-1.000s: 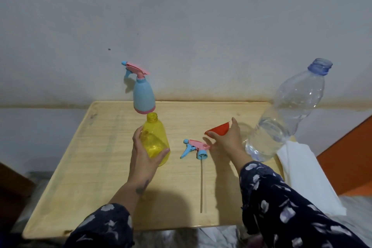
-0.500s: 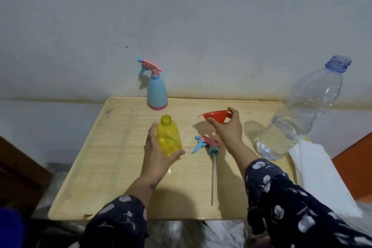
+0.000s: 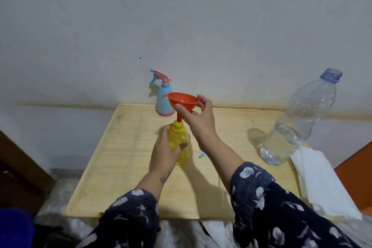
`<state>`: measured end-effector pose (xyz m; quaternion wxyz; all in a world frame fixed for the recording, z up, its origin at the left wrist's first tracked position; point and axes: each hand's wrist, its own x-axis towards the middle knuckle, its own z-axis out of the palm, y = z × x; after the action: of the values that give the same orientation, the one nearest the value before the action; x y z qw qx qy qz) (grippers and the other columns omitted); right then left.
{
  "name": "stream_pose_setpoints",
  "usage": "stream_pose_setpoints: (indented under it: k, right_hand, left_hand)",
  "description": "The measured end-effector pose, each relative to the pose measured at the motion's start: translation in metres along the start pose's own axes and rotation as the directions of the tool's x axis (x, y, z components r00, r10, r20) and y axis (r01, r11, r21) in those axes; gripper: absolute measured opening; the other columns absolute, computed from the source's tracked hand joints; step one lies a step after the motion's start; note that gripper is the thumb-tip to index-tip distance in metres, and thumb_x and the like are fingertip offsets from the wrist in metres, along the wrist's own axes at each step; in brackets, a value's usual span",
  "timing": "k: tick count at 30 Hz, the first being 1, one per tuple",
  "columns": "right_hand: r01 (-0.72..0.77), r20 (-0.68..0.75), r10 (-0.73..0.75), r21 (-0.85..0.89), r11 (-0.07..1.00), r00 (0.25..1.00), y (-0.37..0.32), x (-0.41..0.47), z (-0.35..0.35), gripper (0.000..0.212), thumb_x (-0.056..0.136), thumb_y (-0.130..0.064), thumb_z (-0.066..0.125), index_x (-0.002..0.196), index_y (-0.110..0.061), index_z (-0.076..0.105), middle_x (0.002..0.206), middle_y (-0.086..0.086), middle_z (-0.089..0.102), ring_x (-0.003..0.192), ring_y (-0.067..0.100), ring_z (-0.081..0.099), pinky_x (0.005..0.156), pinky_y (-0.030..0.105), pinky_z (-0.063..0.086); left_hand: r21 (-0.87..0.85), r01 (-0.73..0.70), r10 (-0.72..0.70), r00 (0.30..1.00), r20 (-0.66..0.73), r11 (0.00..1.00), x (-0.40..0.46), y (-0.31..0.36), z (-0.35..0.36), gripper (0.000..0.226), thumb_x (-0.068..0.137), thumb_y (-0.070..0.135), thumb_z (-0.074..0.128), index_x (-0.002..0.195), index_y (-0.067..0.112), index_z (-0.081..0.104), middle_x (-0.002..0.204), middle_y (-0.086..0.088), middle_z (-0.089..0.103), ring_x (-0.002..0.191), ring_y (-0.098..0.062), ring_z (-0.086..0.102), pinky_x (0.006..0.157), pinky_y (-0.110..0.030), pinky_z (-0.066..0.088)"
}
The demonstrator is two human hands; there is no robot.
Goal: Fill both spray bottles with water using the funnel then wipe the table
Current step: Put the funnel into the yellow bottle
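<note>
My left hand (image 3: pixel 164 152) grips the body of an open yellow spray bottle (image 3: pixel 179 140) standing on the wooden table (image 3: pixel 124 159). Above it, my right hand (image 3: pixel 198 120) pinches the rim of a red funnel (image 3: pixel 183 100), whose spout sits at the yellow bottle's mouth. A blue spray bottle (image 3: pixel 164 99) with its pink-and-blue trigger head on stands at the table's back edge, behind the funnel. A blue tip of the loose spray head (image 3: pixel 202 155) shows beside my right forearm; the rest of it is hidden.
A large clear water bottle (image 3: pixel 298 125), uncapped and partly filled, stands at the table's right side. White cloth or paper (image 3: pixel 320 183) lies over the table's right edge. A wall rises right behind the table. An orange surface (image 3: pixel 358 171) sits far right.
My right hand lifted the funnel from the table and carried it left, over the yellow bottle's mouth. My left hand kept its hold on the yellow bottle. The camera shifted.
</note>
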<state>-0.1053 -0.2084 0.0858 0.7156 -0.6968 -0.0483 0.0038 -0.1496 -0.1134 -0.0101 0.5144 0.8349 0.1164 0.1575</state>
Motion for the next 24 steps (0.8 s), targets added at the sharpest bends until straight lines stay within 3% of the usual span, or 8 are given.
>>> stream_pose_setpoints:
  k: [2, 4, 8, 11, 15, 17, 21, 24]
  right_hand:
    - [0.017, 0.010, -0.017, -0.018, 1.000, 1.000, 0.005, -0.005, 0.001, 0.077, 0.075, -0.023, 0.080, 0.137, -0.021, 0.033, 0.134, -0.004, 0.042, 0.103, 0.016, 0.062, 0.083, 0.027, 0.053]
    - [0.025, 0.029, -0.024, -0.034, 0.999, 0.999, 0.012, -0.011, 0.001, 0.076, 0.074, -0.022, 0.081, 0.134, -0.024, 0.034, 0.133, -0.006, 0.041, 0.109, 0.018, 0.061, 0.089, 0.031, 0.053]
    - [0.071, 0.054, -0.067, -0.079, 0.994, 0.996, 0.027, -0.023, 0.004, 0.076, 0.072, -0.018, 0.082, 0.131, -0.028, 0.035, 0.131, -0.010, 0.040, 0.109, 0.015, 0.059, 0.086, 0.020, 0.049]
    - [0.094, 0.034, -0.092, -0.082, 0.992, 0.995, 0.030, -0.026, 0.004, 0.076, 0.070, -0.019, 0.084, 0.125, -0.035, 0.034, 0.129, -0.012, 0.041, 0.108, 0.011, 0.058, 0.088, 0.025, 0.051]
    - [0.092, 0.031, -0.089, -0.101, 0.991, 0.996, 0.030, -0.030, 0.005, 0.077, 0.068, -0.023, 0.085, 0.124, -0.038, 0.034, 0.128, -0.014, 0.042, 0.107, 0.008, 0.057, 0.085, 0.047, 0.056]
    - [0.085, 0.037, -0.081, -0.122, 0.989, 0.996, 0.031, -0.032, 0.004, 0.080, 0.069, -0.023, 0.085, 0.127, -0.037, 0.032, 0.130, -0.011, 0.042, 0.108, 0.011, 0.057, 0.086, 0.050, 0.055]
    - [0.079, 0.071, -0.066, -0.201, 0.976, 0.995, 0.032, -0.033, 0.001, 0.093, 0.073, -0.018, 0.082, 0.141, -0.037, 0.021, 0.135, -0.005, 0.040, 0.114, 0.016, 0.056, 0.092, 0.031, 0.047]
    - [0.068, 0.107, -0.041, -0.265, 0.962, 0.993, 0.032, -0.035, -0.003, 0.098, 0.076, -0.012, 0.078, 0.146, -0.036, 0.014, 0.143, -0.001, 0.038, 0.121, 0.018, 0.051, 0.090, 0.028, 0.042]
  left_hand:
    - [0.000, 0.004, -0.004, 1.000, -0.009, 1.000, 0.000, -0.001, 0.000, 0.064, 0.079, 0.031, 0.078, 0.131, 0.035, 0.040, 0.124, 0.016, 0.052, 0.111, -0.007, 0.050, 0.087, -0.026, 0.041]
    - [-0.003, 0.005, -0.005, 1.000, -0.011, 1.000, 0.001, -0.002, 0.000, 0.065, 0.078, 0.031, 0.078, 0.131, 0.034, 0.040, 0.123, 0.014, 0.054, 0.109, -0.009, 0.054, 0.083, -0.026, 0.042]
    - [0.028, 0.047, -0.047, 0.999, -0.014, 0.998, 0.003, -0.003, 0.001, 0.065, 0.081, 0.027, 0.076, 0.134, 0.029, 0.039, 0.131, 0.005, 0.054, 0.114, -0.017, 0.056, 0.080, -0.028, 0.043]
    - [0.034, 0.045, -0.044, 0.999, -0.019, 0.998, 0.003, -0.005, 0.001, 0.064, 0.081, 0.022, 0.075, 0.133, 0.030, 0.038, 0.132, 0.004, 0.054, 0.116, -0.019, 0.055, 0.080, -0.028, 0.043]
    - [0.027, 0.064, -0.064, 0.998, -0.012, 0.998, 0.003, -0.007, 0.002, 0.062, 0.082, 0.021, 0.073, 0.130, 0.033, 0.036, 0.129, 0.005, 0.054, 0.113, -0.020, 0.056, 0.081, -0.033, 0.048]
    - [0.032, 0.064, -0.064, 0.998, -0.012, 0.997, 0.004, -0.007, 0.002, 0.061, 0.082, 0.019, 0.072, 0.130, 0.033, 0.036, 0.128, 0.004, 0.055, 0.113, -0.021, 0.056, 0.083, -0.036, 0.050]
    - [-0.060, 0.078, -0.075, 0.996, 0.044, 0.995, 0.006, -0.005, -0.001, 0.068, 0.083, 0.011, 0.071, 0.134, 0.036, 0.033, 0.132, 0.006, 0.051, 0.120, -0.019, 0.052, 0.094, -0.042, 0.050]
    - [-0.069, 0.061, -0.055, 0.994, 0.093, 0.996, 0.008, -0.006, -0.011, 0.080, 0.081, 0.019, 0.076, 0.143, 0.031, 0.026, 0.148, 0.005, 0.041, 0.132, -0.018, 0.043, 0.101, -0.033, 0.042]
